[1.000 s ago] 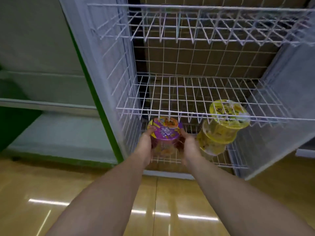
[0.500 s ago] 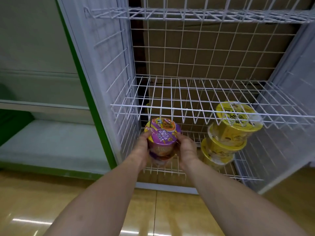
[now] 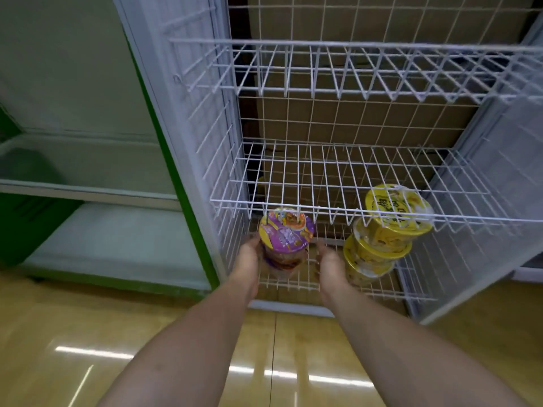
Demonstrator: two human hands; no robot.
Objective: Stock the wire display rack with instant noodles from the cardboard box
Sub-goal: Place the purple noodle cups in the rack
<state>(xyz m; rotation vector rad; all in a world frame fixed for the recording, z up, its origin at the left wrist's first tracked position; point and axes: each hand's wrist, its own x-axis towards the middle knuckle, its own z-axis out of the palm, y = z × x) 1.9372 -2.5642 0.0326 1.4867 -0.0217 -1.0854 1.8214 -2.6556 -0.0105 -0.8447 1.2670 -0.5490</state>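
Note:
A stack of purple-lidded instant noodle cups (image 3: 286,235) stands at the left of the wire rack's bottom shelf (image 3: 293,284), under the middle shelf's front edge (image 3: 323,202). My left hand (image 3: 248,257) grips the stack's left side. A narrow gap with shelf wires showing through it separates my right hand (image 3: 330,264), fingers relaxed, from the stack's right side. On the same shelf to the right, a stack of yellow noodle cups (image 3: 382,245) leans slightly. The cardboard box of noodles is out of view.
The middle shelf and the upper shelf (image 3: 352,69) hold nothing. Brown cardboard cartons (image 3: 367,118) stand behind the rack's back grid. A white shelving unit with green edging (image 3: 117,230) stands to the left. Glossy wooden floor (image 3: 88,333) lies in front.
The purple cups moved further in under the middle shelf and down onto the bottom shelf. My right hand came off the stack's side. The view tilted up to show the upper shelf.

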